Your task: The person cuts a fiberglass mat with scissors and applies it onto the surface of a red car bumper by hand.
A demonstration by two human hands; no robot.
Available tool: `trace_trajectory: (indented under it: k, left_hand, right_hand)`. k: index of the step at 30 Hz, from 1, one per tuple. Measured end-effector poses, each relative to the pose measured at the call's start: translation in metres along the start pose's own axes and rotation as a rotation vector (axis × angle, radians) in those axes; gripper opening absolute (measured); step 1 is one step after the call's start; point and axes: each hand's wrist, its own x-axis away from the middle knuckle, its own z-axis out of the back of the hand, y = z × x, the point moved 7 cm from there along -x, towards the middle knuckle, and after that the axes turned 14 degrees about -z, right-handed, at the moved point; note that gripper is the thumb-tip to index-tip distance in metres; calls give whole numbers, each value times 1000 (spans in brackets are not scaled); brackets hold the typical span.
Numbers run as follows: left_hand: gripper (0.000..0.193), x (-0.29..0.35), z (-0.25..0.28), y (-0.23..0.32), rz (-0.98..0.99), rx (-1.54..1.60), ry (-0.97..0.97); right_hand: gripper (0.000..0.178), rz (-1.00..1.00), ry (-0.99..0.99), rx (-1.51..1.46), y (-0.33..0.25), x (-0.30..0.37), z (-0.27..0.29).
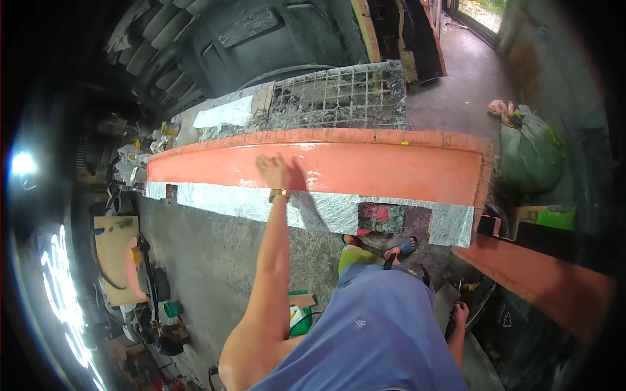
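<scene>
A long, slightly curved orange panel (391, 166), which looks like a mould with a raised rim, lies across in front of me. My left hand (274, 172) is over its middle with fingers spread, seemingly flat on the glossy surface, holding nothing. Pale patches show on the orange around it. Along the panel's near edge run whitish sheets of fibre mat (228, 199). Down at my right side, my right hand (461, 314) is closed around a thin stick-like tool (458, 288); its kind is unclear.
Behind the panel stands a bench with a wire grid (339, 98). A tied plastic bag (531, 150) sits at the right, above another orange panel (528, 267). At the left is a wooden board (117, 260). A green container (301, 319) stands on the floor beside me.
</scene>
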Motion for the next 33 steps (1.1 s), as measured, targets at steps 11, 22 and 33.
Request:
trace_trajectory:
  k: [11,22,33]
  left_hand:
    - [47,155,119,476,-1149,1018,-557]
    - [54,111,121,373,-1175,422,56]
    - [87,191,131,487,-1099,955,-957]
  right_hand:
    - [23,-43,141,13,16,24,44]
    - [29,-38,120,-94,-16,33,29]
    - [26,-173,183,-117,95,18,43]
